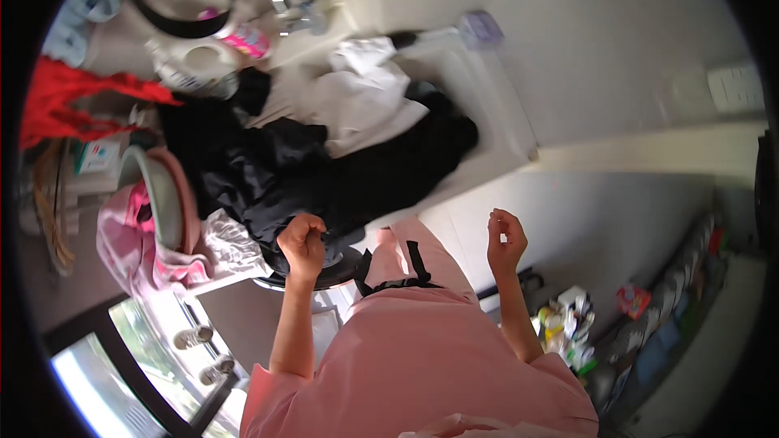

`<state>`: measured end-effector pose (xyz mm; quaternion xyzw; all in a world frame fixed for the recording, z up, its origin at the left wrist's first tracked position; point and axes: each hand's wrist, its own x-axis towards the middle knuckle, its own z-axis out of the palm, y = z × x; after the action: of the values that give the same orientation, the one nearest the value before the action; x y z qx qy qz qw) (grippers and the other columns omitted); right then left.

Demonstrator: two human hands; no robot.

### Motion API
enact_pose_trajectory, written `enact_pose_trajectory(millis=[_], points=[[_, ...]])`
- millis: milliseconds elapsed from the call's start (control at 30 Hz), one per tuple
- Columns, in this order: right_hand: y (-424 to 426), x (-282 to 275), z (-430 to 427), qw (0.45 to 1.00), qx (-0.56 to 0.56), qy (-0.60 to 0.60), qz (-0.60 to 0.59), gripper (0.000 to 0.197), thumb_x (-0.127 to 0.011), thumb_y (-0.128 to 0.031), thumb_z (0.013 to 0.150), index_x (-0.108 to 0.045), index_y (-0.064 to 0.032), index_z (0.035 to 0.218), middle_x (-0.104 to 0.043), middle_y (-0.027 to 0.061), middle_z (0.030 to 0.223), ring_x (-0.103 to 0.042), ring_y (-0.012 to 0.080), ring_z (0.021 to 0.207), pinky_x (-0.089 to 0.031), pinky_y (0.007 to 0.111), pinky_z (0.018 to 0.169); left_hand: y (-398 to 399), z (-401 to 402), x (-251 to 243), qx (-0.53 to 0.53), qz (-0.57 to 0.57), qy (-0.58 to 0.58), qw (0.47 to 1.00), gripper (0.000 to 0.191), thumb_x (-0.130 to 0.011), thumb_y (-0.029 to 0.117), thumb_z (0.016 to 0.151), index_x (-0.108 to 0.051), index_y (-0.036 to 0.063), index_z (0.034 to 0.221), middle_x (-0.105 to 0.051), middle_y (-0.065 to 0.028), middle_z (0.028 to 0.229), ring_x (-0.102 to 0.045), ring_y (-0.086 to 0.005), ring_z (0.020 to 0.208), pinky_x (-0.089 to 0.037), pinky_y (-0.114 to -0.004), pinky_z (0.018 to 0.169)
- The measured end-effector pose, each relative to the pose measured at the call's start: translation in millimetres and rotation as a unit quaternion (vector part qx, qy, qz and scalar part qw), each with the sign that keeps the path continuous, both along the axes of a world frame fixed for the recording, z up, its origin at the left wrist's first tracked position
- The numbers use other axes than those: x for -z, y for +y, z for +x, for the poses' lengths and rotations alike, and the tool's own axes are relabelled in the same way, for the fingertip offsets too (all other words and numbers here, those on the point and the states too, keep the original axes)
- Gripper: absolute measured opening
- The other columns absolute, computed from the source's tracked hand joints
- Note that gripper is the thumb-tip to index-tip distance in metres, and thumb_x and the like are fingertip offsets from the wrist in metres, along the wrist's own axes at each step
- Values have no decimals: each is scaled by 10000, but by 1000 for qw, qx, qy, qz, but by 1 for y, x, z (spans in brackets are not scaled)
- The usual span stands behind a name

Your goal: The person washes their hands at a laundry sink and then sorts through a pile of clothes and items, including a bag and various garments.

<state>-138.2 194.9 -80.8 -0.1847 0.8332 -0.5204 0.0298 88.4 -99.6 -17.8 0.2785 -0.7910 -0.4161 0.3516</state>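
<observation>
My left hand [304,246] is curled into a fist in front of the near edge of a heap of black clothing [274,176]. Whether its fingers pinch the cloth is hidden. The black fabric drapes over the front edge of a white sink [511,128], and a long black part of it lies across the basin. Behind it, a crumpled white garment [359,97] rests in the sink. My right hand [506,243] is raised apart from the sink, over the floor side. Its fingers bend loosely towards the thumb around a gap, with nothing visible in them.
Green and pink basins [161,201] stand left with a pink cloth [118,243]. A pink-labelled bottle [246,41], a faucet [304,15] and a purple container [481,30] line the sink's back. A round dark-rimmed object [328,274] sits below the sink's edge. Assorted items [566,322] lie right.
</observation>
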Motion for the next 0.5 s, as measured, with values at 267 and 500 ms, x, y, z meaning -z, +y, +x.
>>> enact_pose_trajectory(millis=[267, 500], points=[[170, -4, 39, 982, 188, -6, 23, 119, -619, -35, 918, -691, 30, 987, -717, 126, 869, -690, 205, 732, -536, 289, 677, 114, -184, -97, 365, 180, 115, 906, 310, -365, -184, 669, -628, -39, 746, -622, -88, 722, -544, -120, 576, -423, -231, 537], [315, 8, -11, 942, 330, 11, -62, 187, -544, -123, 1013, -680, 4, 1027, -698, 79, 920, -664, 137, 805, -536, 265, 699, 298, -325, -140, 586, 156, 103, 789, 306, -422, -170, 749, -662, -47, 892, -674, -123, 837, -628, -164, 729, -511, -268, 653]])
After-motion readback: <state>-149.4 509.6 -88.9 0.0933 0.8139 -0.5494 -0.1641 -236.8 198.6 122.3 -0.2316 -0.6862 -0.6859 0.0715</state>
